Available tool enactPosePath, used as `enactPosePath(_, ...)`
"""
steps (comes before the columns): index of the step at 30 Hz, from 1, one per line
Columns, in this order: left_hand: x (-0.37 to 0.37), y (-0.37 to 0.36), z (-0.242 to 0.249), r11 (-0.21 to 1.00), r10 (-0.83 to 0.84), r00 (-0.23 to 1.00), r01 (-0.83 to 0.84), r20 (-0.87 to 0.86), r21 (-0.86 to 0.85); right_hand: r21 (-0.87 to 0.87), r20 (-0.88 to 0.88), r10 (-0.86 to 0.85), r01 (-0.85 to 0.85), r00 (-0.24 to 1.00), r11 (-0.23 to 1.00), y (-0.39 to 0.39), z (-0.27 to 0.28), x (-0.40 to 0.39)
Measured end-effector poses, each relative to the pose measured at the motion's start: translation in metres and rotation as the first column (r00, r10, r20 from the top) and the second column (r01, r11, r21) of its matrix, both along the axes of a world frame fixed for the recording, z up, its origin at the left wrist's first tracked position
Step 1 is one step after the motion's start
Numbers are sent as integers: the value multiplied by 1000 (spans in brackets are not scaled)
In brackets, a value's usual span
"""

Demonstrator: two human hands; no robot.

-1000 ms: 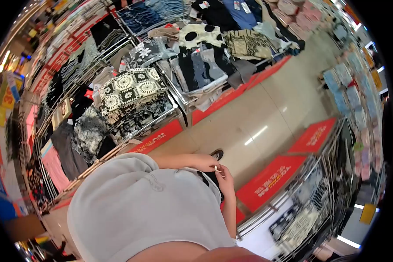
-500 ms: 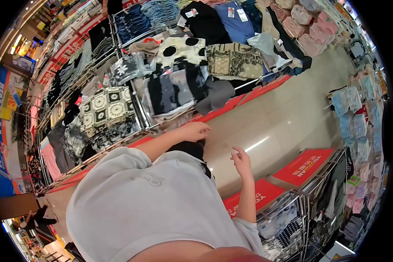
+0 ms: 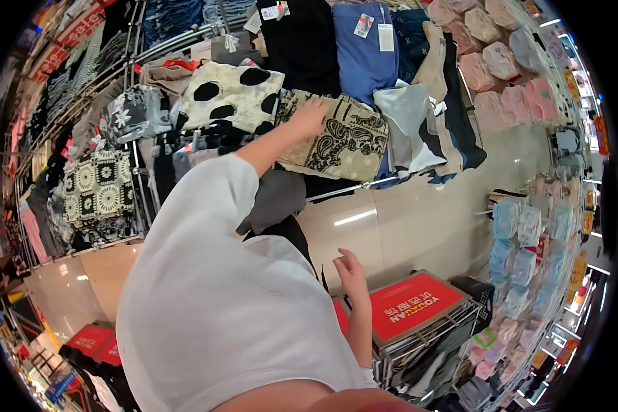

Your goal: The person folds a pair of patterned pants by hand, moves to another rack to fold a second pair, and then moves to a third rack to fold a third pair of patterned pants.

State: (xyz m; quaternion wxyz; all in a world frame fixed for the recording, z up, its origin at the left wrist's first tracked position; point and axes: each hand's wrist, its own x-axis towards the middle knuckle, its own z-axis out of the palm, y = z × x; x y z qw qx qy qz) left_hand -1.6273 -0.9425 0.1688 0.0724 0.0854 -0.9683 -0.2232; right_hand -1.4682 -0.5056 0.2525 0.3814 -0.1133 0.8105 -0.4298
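My left hand (image 3: pixel 309 118) rests over the upper left part of a folded beige garment (image 3: pixel 350 141) with a black paisley print. Its fingers stretch across the cloth and hold nothing that I can see. Left of that garment lies a cream piece with large black spots (image 3: pixel 230 96). Behind it are black trousers (image 3: pixel 299 44) and blue trousers (image 3: pixel 366 51) with paper tags. My right hand (image 3: pixel 350 271) hangs in the air over the aisle, loosely bent, fingers apart, with nothing in it. It is nearest a red sign (image 3: pixel 415 305) on a rack.
Metal rails (image 3: pixel 350 191) edge the clothes table. A grey-white folded garment (image 3: pixel 405 113) lies at its right. Tiled floor (image 3: pixel 446 220) runs between table and rack. Packed items (image 3: pixel 508 226) hang on a display at the right, and pink packs (image 3: pixel 501 62) stand at the back right.
My left hand has moved from in front of my body up onto the paisley garment. My right hand is lower and further left in view. The whole view has shifted.
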Motion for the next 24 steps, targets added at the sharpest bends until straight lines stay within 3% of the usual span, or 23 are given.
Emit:
enactPosePath(4, -61, -12, 2, 993, -36, 985, 55, 171, -107, 130, -109, 16, -2, 994, 991, -10, 20, -84)
enactPosePath(6, -75, -15, 26, 985, -53, 896, 121, 440, -127, -11, -77, -218, 218, 973, 976, -16, 21, -112)
enactPosePath(8, -74, -18, 24, 976, -7, 926, 89, 378, -198, -15, -15, -209, 208, 978, 978, -24, 18, -132)
enactPosePath(10, -66, -21, 27, 942, -66, 970, 138, 235, -306, -19, 4, -107, 107, 994, 994, -29, 6, -150)
enactPosePath(11, -61, -20, 11, 934, -75, 994, 97, 75, -344, -18, 15, -95, 96, 995, 995, -32, -3, -159)
enactPosePath(14, -43, -14, 5, 920, -49, 999, 47, 5, -389, -100, -38, 50, -54, 998, 994, -45, -22, -198)
enactPosePath(15, -35, -13, 11, 911, -60, 992, 8, -114, -412, -66, -67, 122, -127, 990, 990, -54, -24, -214)
enactPosePath(16, -30, -9, 16, 910, -64, 992, 13, -109, -414, -29, -89, 189, -193, 978, 981, -62, -25, -226)
enactPosePath(18, -16, 0, 27, 928, -162, 947, 51, -277, -368, -99, -207, 199, -222, 958, 970, -83, -30, -252)
enactPosePath(19, -4, 11, 38, 917, -183, 953, 76, -243, -391, -114, -291, 182, -222, 939, 968, -95, -29, -263)
enactPosePath(20, 10, 22, 44, 917, -171, 956, 67, -236, -394, -129, -373, 170, -233, 912, 964, -107, -26, -273)
enactPosePath(22, 31, 45, 60, 896, -272, 949, 190, -158, -401, -104, -720, 193, -380, 667, 919, -132, -13, -295)
enactPosePath(23, 44, 60, 69, 914, -263, 963, 230, -57, -334, -121, -715, 190, -388, 673, 914, -144, -3, -301)
enactPosePath(24, 57, 77, 77, 929, -260, 964, 264, 49, -260, -20, -842, 243, -477, 482, 879, -155, 6, -306)
